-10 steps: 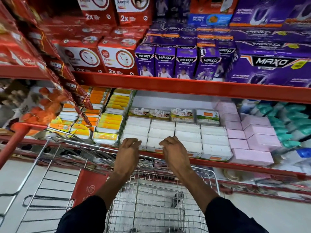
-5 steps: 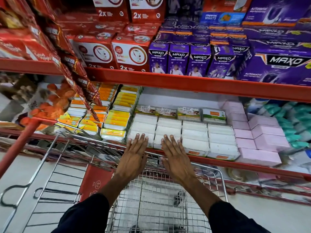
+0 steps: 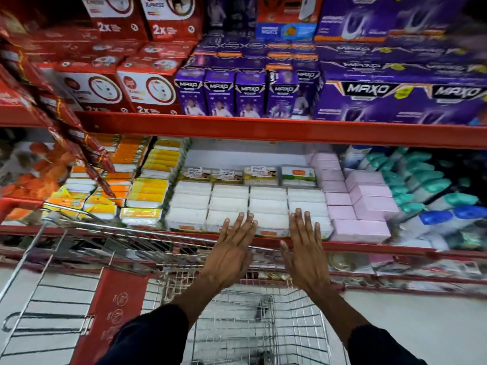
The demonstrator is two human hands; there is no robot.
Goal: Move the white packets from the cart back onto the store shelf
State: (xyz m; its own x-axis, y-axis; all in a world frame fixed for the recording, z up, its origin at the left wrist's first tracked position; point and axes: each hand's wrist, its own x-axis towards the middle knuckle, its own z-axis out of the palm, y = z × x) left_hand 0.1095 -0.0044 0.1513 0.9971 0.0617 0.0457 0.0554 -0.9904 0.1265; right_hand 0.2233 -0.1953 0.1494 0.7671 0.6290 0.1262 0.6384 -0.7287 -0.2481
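Observation:
Several white packets lie in neat rows on the lower red store shelf. My left hand and my right hand hover flat over the shelf's front edge, fingers spread and empty, fingertips at the front row of packets. The wire cart stands below my arms; the part of its basket that shows holds no packets.
Yellow and orange packs sit left of the white packets, pink boxes to the right, then teal-capped bottles. Red and purple boxes fill the upper shelf. Red sachet strips hang at the left. A second cart's frame stands left.
My hands went from curled on the front packets to flat with spread fingers, and they shifted right along the shelf edge. The view moved closer to the shelf.

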